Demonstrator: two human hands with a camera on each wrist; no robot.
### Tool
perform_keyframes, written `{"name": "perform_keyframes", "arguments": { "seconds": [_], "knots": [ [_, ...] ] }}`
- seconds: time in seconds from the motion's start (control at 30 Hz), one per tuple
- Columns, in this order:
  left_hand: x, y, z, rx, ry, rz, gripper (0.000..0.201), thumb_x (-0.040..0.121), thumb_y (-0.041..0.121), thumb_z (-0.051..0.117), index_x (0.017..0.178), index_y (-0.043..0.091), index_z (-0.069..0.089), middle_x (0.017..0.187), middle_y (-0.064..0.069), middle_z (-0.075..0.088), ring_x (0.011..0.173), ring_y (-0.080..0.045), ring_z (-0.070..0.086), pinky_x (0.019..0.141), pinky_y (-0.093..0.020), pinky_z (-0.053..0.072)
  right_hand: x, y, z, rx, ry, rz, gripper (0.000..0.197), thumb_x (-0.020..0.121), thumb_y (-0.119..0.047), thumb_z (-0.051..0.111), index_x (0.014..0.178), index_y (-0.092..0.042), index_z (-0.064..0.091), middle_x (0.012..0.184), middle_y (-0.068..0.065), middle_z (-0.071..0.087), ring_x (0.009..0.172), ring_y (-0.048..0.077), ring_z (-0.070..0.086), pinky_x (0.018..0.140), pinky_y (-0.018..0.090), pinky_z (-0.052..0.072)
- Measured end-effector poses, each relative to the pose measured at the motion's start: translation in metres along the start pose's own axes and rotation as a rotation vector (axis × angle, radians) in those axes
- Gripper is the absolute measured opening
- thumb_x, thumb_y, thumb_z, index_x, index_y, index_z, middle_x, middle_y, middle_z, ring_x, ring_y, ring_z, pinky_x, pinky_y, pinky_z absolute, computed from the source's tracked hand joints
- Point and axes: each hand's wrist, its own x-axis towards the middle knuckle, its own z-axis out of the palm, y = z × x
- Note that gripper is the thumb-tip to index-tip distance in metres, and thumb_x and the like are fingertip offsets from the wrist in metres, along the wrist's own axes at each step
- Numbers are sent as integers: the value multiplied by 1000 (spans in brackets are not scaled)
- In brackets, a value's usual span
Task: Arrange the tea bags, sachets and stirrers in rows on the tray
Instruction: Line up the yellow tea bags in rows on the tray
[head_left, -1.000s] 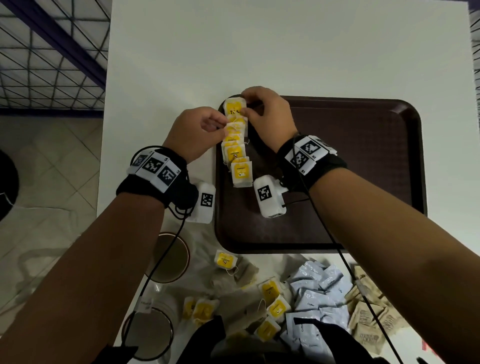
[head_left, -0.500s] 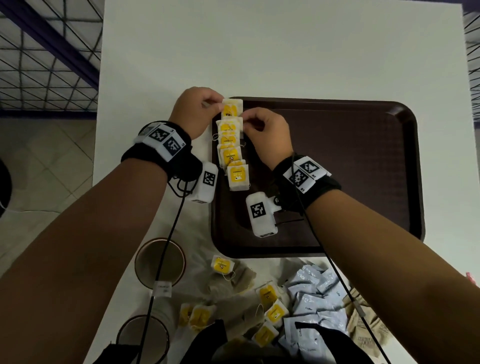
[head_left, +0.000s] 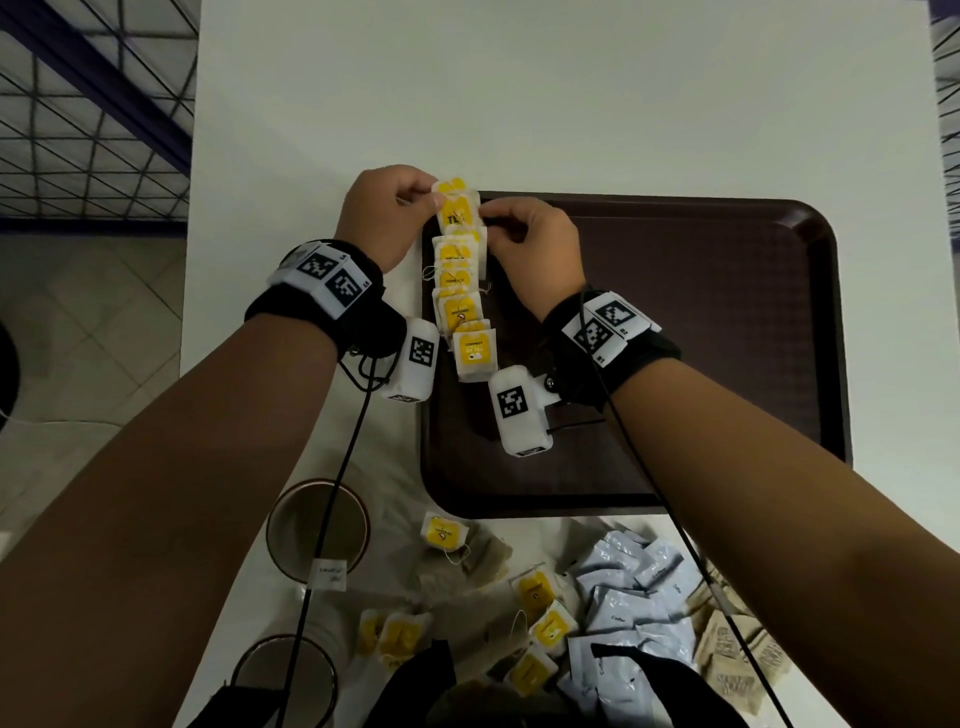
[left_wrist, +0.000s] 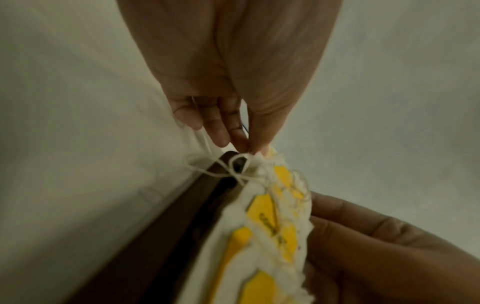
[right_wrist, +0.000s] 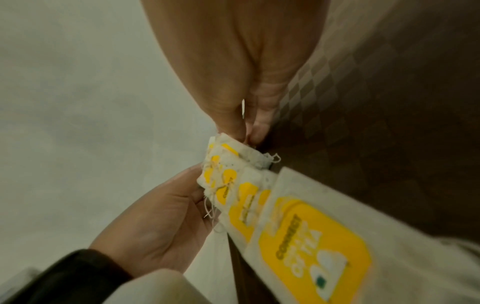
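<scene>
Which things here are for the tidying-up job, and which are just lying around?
For the job:
tray
row of tea bags on the tray
loose tea bags
pale blue sachets
brown sachets

Just lying about:
two cups
white table

Both my forearms reach forward, wrists strapped with black bands. My left hand (head_left: 384, 213) has fingers curled, thumb and forefinger pinching together. My right hand (head_left: 535, 244) mirrors it just beside, fingers curled, fingertips (right_wrist: 244, 131) pinched. Knuckles up on both.
</scene>
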Motion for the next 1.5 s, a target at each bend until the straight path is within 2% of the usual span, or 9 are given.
{"name": "perform_keyframes", "arguments": {
  "seconds": [0.17, 0.3, 0.53, 0.7, 0.8, 1.03, 1.17, 1.3, 1.5],
  "knots": [
    [0, 4, -8, 22, 85, -7, 18, 79, 25, 69, 95, 17, 64, 76, 14, 59, 67, 4, 53, 64, -4, 39, -6, 0, 0, 63, 2, 72, 16, 87, -8, 55, 94, -12, 69, 93, -2, 67, 86, 9, 63, 83, 24, 53],
    [-5, 10, -8, 98, -26, 20, 18, 76, 24, 72, 89, 13, 68, 78, 3, 64, 64, 2, 54, 63, -9, 41, -14, 0, 1, 128, -30, 101, 21, 90, -9, 48, 96, -12, 68, 96, 1, 69, 90, 15, 65, 86, 38, 54],
    [-10, 9, -1, 172, -13, 38, 19, 86, 23, 62, 94, 8, 69, 89, -3, 66, 80, -9, 54, 71, -19, 38, -20, 1, -1, 154, -113, 110, 33, 88, 2, 42, 109, -7, 67, 110, 9, 67, 101, 17, 64, 93, 37, 52],
    [-6, 13, -2, 126, -15, 9, 17, 87, 18, 58, 92, 9, 71, 83, 3, 61, 76, -9, 53, 69, -17, 38, -22, -2, -4, 142, -123, 109, 36, 86, 5, 43, 111, -7, 66, 115, 8, 66, 103, 13, 62, 96, 31, 49],
    [-6, 12, -4, 134, -29, 12, 14, 84, 16, 60, 91, 10, 72, 79, 2, 61, 72, -9, 53, 64, -15, 38, -19, -1, -4, 56, -167, 93, 36, 86, 1, 46, 112, -11, 66, 117, 7, 65, 109, 18, 59, 99, 35, 46],
    [-3, 11, -5, 142, 23, -24, 16, 85, 19, 58, 92, 12, 71, 75, 2, 59, 73, -12, 53, 70, -18, 38, -17, -1, -5, 5, -209, 66, 28, 86, -1, 52, 107, -10, 68, 110, 8, 67, 103, 20, 62, 96, 37, 48],
    [-5, 11, -4, 119, 16, -29, 12, 83, 18, 60, 89, 15, 70, 67, 11, 58, 64, -3, 55, 66, -15, 42, -14, 0, -10, 7, -181, 42, 31, 86, 0, 50, 108, -13, 68, 110, 5, 67, 103, 17, 61, 96, 32, 48],
    [-6, 10, -2, 59, -28, -40, 15, 77, 13, 64, 90, 16, 71, 71, 7, 64, 65, 1, 58, 72, -17, 47, -10, -2, -7, 26, -182, 23, 30, 87, -1, 52, 111, -12, 66, 115, 7, 64, 105, 16, 60, 94, 28, 48],
    [-2, 15, -3, 93, -31, -12, 15, 82, 17, 61, 91, 15, 73, 79, 3, 64, 67, -3, 55, 65, -14, 41, -3, -5, -3, 10, -126, 7, 30, 85, 1, 53, 109, -10, 67, 112, 6, 65, 100, 11, 58, 82, 5, 42]
  ]
}}
